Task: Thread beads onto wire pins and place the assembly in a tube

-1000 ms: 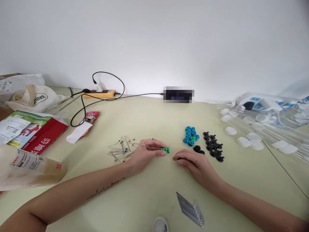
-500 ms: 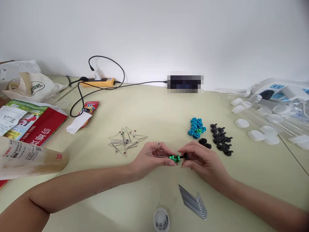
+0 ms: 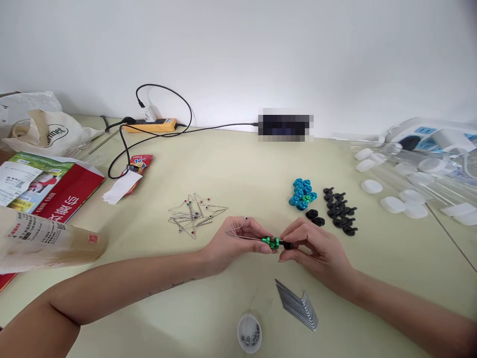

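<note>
Green fitting [image 3: 274,243]: pinched in your left hand [image 3: 231,248], over the desk [image 3: 208,308].
Black knob [image 3: 287,245]: clamped in your right hand [image 3: 322,251], at the fitting's end.
Blue pieces [image 3: 298,185]: clustered beyond your right hand.

One head-worn camera is looking forward and down over the desk [image 3: 208,164], facing the wall [image 3: 223,49], framing the left hand [image 3: 233,241] and right hand [image 3: 316,246] nearby; its right edge is seeming slightly blurred.

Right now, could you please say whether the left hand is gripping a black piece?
No, the left hand holds a green part; the right hand grips the black piece.
</note>
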`<state>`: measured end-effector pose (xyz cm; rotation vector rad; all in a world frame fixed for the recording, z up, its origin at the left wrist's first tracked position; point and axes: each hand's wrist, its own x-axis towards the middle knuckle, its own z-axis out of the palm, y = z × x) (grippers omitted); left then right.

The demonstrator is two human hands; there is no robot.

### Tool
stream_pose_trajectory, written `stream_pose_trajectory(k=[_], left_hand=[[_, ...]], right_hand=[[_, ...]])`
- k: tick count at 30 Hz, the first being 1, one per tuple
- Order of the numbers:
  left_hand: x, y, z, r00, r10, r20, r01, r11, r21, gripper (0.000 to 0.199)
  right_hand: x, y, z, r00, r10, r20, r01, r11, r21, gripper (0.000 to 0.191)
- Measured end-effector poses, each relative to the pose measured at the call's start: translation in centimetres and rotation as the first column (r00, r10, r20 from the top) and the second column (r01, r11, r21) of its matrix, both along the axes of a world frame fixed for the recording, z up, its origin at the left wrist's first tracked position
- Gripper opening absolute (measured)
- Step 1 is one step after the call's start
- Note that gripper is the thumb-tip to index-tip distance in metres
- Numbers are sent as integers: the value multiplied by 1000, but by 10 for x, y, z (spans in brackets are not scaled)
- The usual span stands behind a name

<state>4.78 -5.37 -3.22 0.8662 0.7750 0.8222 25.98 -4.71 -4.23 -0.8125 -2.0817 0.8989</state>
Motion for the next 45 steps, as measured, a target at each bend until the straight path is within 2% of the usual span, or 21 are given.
stream_pose_trajectory(k=[4, 12, 18, 23, 28, 32, 37, 41, 45], left_hand=[[0, 1, 1, 1000, 3, -10, -2, 1000, 19, 20], [-1, 2, -1, 1000, -8, -27, 9, 999, 40, 23], [-1, 3, -1, 1000, -26, 16, 25, 999, 47, 22], [-2, 6, 0, 996, -41, 78, 41, 999, -5, 20], [-3, 9, -1, 990, -22, 136, 28, 999, -42, 17], [-3, 10, -3, 987, -8, 161, 16, 999, -52, 17], [-3, 10, -3, 989, -2, 148, 10, 999, -54, 19], [-3, 10, -2, 990, -34, 136, 42, 998, -54, 20], [-4, 10, -2, 988, -69, 141, 75, 996, -42, 19]], right_hand=[[1, -1, 2, 997, 5, 76, -13, 994, 105, 13], [3, -2, 2, 995, 5, 102, -20, 988, 153, 8], [1, -7, 3, 997, 62, -52, -57, 995, 88, 23], [0, -5, 6, 990, 45, -135, -40, 998, 38, 27], [-1, -2, 12, 988, -17, -151, 12, 999, -37, 23], [0, -2, 11, 992, -52, -111, 52, 999, -10, 29], [2, -4, 4, 985, -64, -162, 62, 998, -21, 31], [3, -4, 4, 992, -23, -122, 33, 996, 81, 35], [3, -4, 7, 991, -45, -127, 63, 988, 140, 36]])
